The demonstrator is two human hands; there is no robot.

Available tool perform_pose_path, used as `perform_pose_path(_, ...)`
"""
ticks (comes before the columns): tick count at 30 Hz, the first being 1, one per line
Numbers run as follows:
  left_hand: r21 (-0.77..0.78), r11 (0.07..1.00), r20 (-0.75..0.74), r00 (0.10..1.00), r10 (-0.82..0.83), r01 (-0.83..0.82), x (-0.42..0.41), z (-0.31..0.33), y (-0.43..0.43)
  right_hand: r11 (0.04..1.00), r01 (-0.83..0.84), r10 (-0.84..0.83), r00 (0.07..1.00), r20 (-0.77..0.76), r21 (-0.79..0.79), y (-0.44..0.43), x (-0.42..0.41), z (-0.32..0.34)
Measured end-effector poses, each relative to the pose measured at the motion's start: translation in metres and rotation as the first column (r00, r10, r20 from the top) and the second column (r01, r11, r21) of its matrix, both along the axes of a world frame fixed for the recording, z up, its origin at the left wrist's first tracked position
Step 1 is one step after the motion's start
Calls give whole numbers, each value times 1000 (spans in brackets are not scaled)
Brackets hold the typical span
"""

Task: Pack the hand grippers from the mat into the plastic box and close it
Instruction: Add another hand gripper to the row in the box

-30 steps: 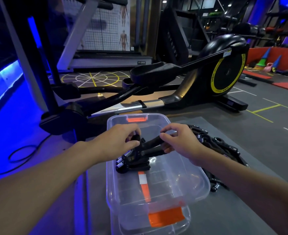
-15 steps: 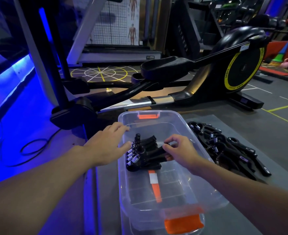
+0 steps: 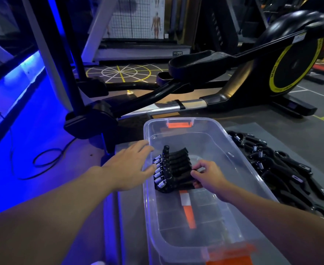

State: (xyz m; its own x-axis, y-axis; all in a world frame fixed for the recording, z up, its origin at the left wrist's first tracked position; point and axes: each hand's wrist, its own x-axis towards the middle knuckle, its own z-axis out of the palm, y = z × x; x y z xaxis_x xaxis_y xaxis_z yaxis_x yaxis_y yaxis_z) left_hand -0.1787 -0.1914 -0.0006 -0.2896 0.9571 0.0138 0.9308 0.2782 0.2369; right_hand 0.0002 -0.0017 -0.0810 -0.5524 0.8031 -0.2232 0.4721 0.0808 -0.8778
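Right now a row of hand grippers (image 3: 168, 169) lies inside the clear plastic box (image 3: 239, 161), springs pointing left and handles pointing right. The right hand (image 3: 207, 175) pinches the handle ends with its fingers. The left hand (image 3: 130, 165) is spread wide and flat at the box's left wall, holding nothing. More hand grippers sit in a pile (image 3: 283, 169) on the mat (image 3: 291, 131), just to the right of the box. I think the right hand should fetch them, since it is nearer that pile
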Motion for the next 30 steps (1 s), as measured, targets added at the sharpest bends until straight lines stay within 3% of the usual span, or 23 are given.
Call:
perform_pose_path(13,17,1000,33,999,-16,16,-2,-3,-1,995,1,-1,1000,0,-97,9,-7,-22)
perform_pose_path(18,-44,999,53,999,-12,14,-5,-5,-1,996,-32,36,998,52,-80,10,-9,-25)
perform_pose_path(25,-213,976,90,996,-25,44,-12,4,-3,988,-141,134,985,109,56,19,-6,-33)
perform_pose_path(30,-256,966,173,985,4,41,-16,10,-1,907,-280,188,938,293,315,23,-2,-38)
